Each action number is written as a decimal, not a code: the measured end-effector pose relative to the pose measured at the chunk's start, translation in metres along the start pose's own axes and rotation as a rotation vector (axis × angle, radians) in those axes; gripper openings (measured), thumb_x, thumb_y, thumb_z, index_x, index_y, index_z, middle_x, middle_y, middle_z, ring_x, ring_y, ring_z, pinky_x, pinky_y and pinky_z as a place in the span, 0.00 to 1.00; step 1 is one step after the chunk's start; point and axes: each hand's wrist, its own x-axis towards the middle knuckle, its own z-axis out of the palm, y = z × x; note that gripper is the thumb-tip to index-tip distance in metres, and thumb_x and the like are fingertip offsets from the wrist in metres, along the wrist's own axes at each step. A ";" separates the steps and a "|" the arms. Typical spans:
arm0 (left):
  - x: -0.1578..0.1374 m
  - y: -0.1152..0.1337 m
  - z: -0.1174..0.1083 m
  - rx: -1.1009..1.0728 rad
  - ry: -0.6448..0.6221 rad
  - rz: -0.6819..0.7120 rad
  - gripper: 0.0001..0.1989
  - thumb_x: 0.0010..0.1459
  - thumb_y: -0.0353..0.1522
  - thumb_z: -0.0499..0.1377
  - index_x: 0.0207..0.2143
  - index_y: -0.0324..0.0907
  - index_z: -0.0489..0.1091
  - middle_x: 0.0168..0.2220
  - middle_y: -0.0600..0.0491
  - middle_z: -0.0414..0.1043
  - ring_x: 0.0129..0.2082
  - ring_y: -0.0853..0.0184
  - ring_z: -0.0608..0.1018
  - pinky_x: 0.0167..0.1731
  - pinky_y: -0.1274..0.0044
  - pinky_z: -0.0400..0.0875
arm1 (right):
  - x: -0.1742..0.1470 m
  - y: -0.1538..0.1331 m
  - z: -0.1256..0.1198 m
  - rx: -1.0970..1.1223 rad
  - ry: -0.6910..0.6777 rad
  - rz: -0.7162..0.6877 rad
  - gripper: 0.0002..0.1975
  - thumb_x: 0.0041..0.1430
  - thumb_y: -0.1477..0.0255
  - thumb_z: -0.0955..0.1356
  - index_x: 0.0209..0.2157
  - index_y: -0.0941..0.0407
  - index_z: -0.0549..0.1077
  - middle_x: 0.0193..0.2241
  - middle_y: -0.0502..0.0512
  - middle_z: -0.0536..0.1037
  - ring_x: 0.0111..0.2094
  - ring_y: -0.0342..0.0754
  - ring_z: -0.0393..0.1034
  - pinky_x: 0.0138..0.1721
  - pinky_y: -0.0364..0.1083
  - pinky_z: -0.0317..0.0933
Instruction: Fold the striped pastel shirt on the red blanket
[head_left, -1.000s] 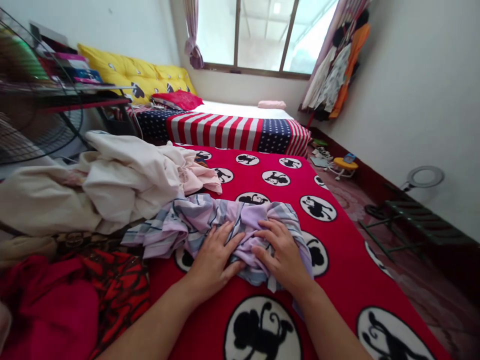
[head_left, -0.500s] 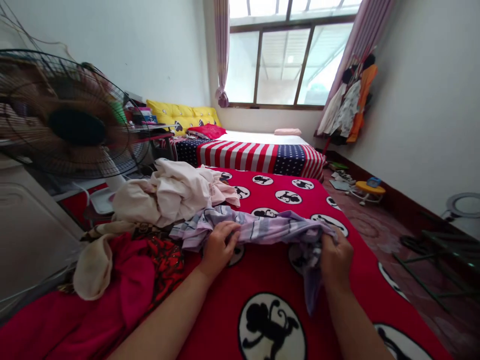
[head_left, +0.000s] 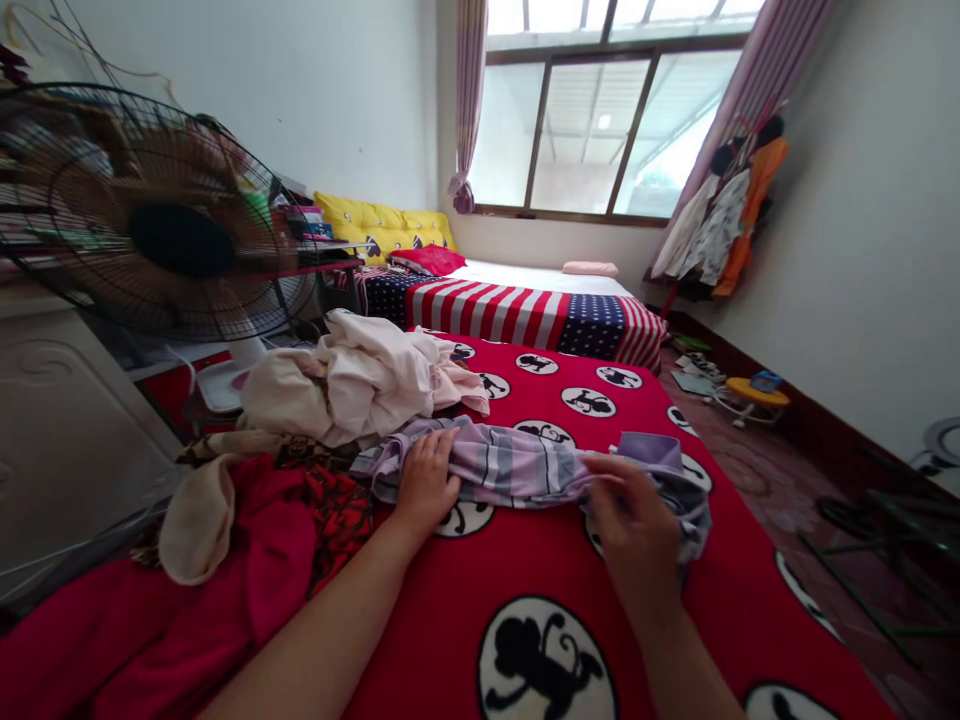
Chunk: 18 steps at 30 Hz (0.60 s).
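A lavender plaid shirt [head_left: 517,462] lies stretched sideways across the red bed cover, with a plain lavender part [head_left: 651,450] folded over near its right end. My left hand [head_left: 429,482] rests on the shirt's left part, fingers laid flat over the cloth. Over the right part is my right hand [head_left: 634,525], its fingers bent and apart, slightly blurred; the cloth beneath it is partly hidden. Just beyond my left hand sits a heap of cream cloth [head_left: 367,375]. Nearer on the left are a bright pink garment [head_left: 262,540] and a red-and-black patterned cloth [head_left: 341,515].
The red bed cover [head_left: 420,620] has black monkeys in white circles. A large fan [head_left: 172,240] stands at the left beside a white cabinet [head_left: 60,400]. Behind is another bed with a striped, starred cover [head_left: 487,308]. On the right floor are a yellow stool [head_left: 756,392] and a dark metal frame [head_left: 862,570].
My right hand has let go of the shirt's right end and moved left and nearer. The shirt's right end now lies spread on the bed. My left hand has flattened onto the cloth.
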 end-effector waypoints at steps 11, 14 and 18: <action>-0.012 0.043 -0.037 -0.838 -0.240 0.062 0.12 0.58 0.39 0.59 0.37 0.39 0.76 0.26 0.52 0.75 0.24 0.68 0.75 0.27 0.78 0.68 | -0.024 0.016 0.040 -0.203 -0.604 0.058 0.12 0.55 0.80 0.61 0.31 0.54 0.74 0.35 0.55 0.74 0.42 0.52 0.68 0.44 0.49 0.62; -0.012 0.047 -0.043 -0.985 -0.207 0.008 0.15 0.61 0.40 0.56 0.41 0.38 0.74 0.31 0.50 0.76 0.27 0.68 0.76 0.28 0.78 0.69 | -0.022 0.003 0.032 0.083 -0.634 0.220 0.10 0.51 0.81 0.62 0.29 0.56 0.72 0.31 0.52 0.75 0.37 0.49 0.68 0.40 0.45 0.62; -0.007 0.043 -0.042 -0.977 -0.231 0.033 0.17 0.62 0.40 0.54 0.46 0.40 0.71 0.45 0.45 0.74 0.43 0.62 0.76 0.41 0.74 0.70 | -0.031 -0.029 0.023 0.536 -1.106 0.439 0.07 0.53 0.75 0.66 0.33 0.57 0.76 0.27 0.48 0.75 0.29 0.43 0.68 0.32 0.39 0.62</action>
